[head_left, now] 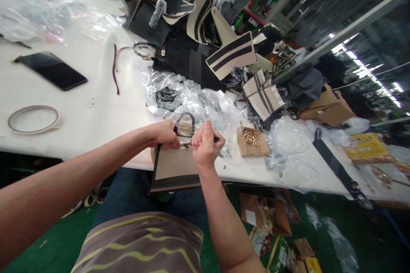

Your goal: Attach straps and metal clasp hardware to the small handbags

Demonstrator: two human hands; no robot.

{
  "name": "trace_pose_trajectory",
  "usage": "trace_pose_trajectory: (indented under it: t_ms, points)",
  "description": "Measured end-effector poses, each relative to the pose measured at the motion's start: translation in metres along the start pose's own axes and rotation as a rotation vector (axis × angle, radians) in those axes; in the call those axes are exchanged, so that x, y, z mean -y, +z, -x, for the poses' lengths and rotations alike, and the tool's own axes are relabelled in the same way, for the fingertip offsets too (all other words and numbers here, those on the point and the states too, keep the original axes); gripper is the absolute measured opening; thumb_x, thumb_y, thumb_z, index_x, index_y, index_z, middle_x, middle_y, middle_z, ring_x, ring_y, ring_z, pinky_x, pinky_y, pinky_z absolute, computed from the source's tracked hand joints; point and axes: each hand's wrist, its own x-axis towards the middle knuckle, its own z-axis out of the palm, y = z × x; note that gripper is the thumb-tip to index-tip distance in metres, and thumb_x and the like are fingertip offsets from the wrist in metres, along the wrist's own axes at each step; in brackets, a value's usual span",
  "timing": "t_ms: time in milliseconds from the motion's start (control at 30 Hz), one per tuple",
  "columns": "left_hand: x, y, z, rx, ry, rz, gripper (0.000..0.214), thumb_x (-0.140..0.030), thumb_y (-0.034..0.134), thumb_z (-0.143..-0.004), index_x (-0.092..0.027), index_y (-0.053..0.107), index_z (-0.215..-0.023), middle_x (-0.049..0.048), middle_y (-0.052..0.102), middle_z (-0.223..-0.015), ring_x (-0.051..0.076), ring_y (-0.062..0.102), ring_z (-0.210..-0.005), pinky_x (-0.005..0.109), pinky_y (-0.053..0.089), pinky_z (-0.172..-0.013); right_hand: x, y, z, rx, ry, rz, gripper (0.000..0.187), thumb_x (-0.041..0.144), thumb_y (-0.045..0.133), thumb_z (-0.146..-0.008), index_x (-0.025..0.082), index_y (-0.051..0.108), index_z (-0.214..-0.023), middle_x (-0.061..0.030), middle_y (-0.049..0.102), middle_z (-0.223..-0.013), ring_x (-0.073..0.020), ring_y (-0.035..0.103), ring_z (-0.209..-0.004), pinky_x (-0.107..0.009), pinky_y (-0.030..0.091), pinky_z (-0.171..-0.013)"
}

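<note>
A beige handbag point(179, 164) with dark trim hangs over the table's front edge, against my lap. Its looped dark handle point(185, 115), wrapped in clear film, stands up from the top. My left hand point(166, 134) is closed on the bag's top edge beside the handle base, fingers gripping near a small metal fitting point(184, 145). My right hand point(206, 140) makes a fist, thumb up, around what looks like a screwdriver point(217, 139). The dark handle end shows past the fist, and its metal shaft points left to the fitting. The tip is hard to make out.
An open carton of brass-coloured hardware point(253, 141) sits right of my hands. Crumpled clear plastic point(205, 102) lies beyond them. Bag panels point(230, 55) pile up at the back. A phone point(54, 70) and tape roll point(33, 119) lie left; a dark strap point(333, 162) lies right.
</note>
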Motion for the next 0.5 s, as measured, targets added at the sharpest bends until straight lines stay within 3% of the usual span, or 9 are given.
trace_pose_trajectory:
  t_ms: [267, 500]
  points:
    - [-0.009, -0.002, 0.009, 0.018, 0.027, -0.040, 0.032, -0.025, 0.090, -0.046, -0.015, 0.077, -0.074, 0.0045, 0.076, -0.074, 0.023, 0.067, -0.069, 0.029, 0.052, -0.060, 0.005, -0.012, -0.008, 0.068, 0.008, -0.107, 0.067, 0.059, 0.070, -0.106, 0.026, 0.043, -0.055, 0.0070, 0.037, -0.048, -0.0096, 0.037, -0.040, -0.029, 0.031, -0.043]
    - [-0.006, 0.000, 0.009, -0.005, 0.040, -0.085, 0.030, -0.027, 0.088, -0.047, -0.013, 0.078, -0.072, 0.0067, 0.076, -0.074, 0.022, 0.066, -0.067, 0.028, 0.050, -0.057, 0.021, -0.019, 0.008, 0.053, 0.007, -0.189, 0.072, 0.060, 0.073, -0.105, 0.025, 0.037, -0.053, 0.0074, 0.032, -0.047, -0.0089, 0.034, -0.038, -0.029, 0.028, -0.040]
